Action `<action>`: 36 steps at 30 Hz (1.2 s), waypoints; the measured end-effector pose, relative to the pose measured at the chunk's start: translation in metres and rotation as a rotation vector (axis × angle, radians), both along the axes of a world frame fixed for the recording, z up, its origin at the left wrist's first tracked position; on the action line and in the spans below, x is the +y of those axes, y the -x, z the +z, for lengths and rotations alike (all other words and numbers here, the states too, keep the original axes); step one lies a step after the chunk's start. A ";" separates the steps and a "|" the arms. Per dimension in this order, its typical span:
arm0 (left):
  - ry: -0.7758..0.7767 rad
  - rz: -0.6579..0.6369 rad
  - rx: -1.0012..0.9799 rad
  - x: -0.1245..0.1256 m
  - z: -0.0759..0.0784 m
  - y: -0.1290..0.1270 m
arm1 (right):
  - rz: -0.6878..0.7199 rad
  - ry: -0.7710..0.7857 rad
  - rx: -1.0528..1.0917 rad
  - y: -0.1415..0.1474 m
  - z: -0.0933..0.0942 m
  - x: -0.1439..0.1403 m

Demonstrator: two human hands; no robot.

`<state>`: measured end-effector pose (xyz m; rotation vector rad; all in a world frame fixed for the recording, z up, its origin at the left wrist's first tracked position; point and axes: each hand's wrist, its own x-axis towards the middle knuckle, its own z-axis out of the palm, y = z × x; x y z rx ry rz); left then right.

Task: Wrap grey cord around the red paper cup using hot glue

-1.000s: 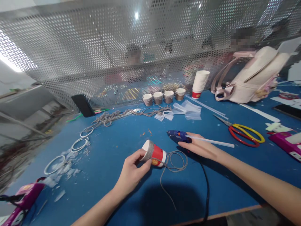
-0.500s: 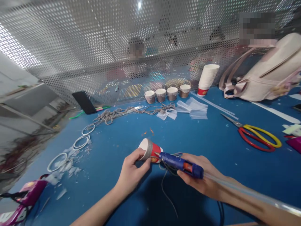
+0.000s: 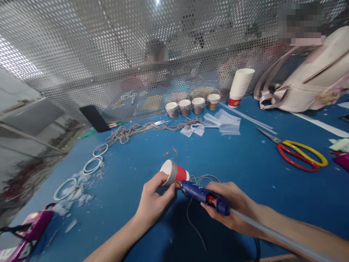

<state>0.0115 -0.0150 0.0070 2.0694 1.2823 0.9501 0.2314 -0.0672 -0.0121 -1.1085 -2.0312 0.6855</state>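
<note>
Head view: left hand (image 3: 152, 202) pinches the red paper cup (image 3: 174, 173), right hand (image 3: 231, 209) grips the glue gun (image 3: 203, 194) touching it.

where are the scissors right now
In the head view the scissors lie flat on the blue table at the far right, in front of the pink bag, away from both hands.

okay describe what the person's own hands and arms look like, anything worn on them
Both are bare. The left hand and right hand wear no gloves, and no rings, watch or bracelet show. Both forearms are uncovered as far as the frame's lower edge, with no sleeve in view. The fingers are slim, the nails short and unpainted as far as can be seen.
</note>
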 end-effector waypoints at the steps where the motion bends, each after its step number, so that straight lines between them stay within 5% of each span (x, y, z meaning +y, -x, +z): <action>1: -0.002 0.003 -0.001 0.000 0.000 0.000 | -0.006 -0.012 -0.001 0.000 -0.001 0.000; 10: -0.020 -0.019 0.022 0.000 0.001 0.000 | 0.000 -0.085 -0.011 0.001 -0.002 -0.001; 36: 0.113 -0.099 -0.022 0.004 -0.002 0.008 | -0.014 0.063 0.070 -0.009 0.017 0.003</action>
